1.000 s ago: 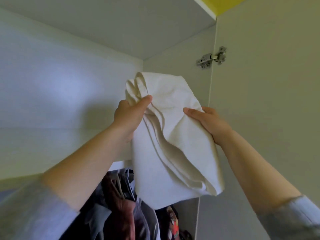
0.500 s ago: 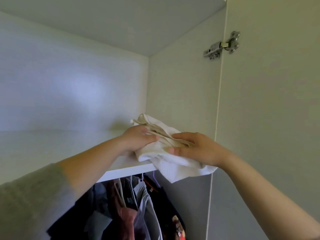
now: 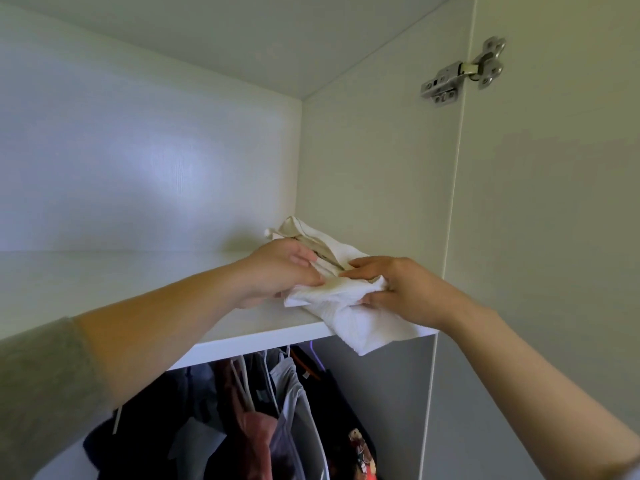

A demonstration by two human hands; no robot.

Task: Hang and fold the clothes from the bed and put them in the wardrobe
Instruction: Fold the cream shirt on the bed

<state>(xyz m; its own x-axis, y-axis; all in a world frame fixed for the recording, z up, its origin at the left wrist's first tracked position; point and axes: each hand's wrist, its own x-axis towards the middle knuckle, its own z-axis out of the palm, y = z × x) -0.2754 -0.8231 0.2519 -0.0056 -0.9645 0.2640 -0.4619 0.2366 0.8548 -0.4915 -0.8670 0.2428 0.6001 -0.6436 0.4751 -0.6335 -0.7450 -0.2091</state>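
Note:
A folded white cloth (image 3: 349,299) lies on the wardrobe's top shelf (image 3: 114,282) near the right side wall, with its near corner hanging over the shelf's front edge. My left hand (image 3: 280,271) grips the cloth's left side, fingers curled over the folds. My right hand (image 3: 401,289) pinches its right front part between thumb and fingers. The cloth's far end reaches toward the back corner.
Under the shelf hang several dark, pink and grey garments (image 3: 270,410) on hangers. The open wardrobe door (image 3: 554,237) stands at the right, held by a metal hinge (image 3: 460,72). The shelf's left part shows bare white board.
The cloth was held up in the air a second ago; both hands have lowered it onto the shelf and now hold it there, pushed slightly further in.

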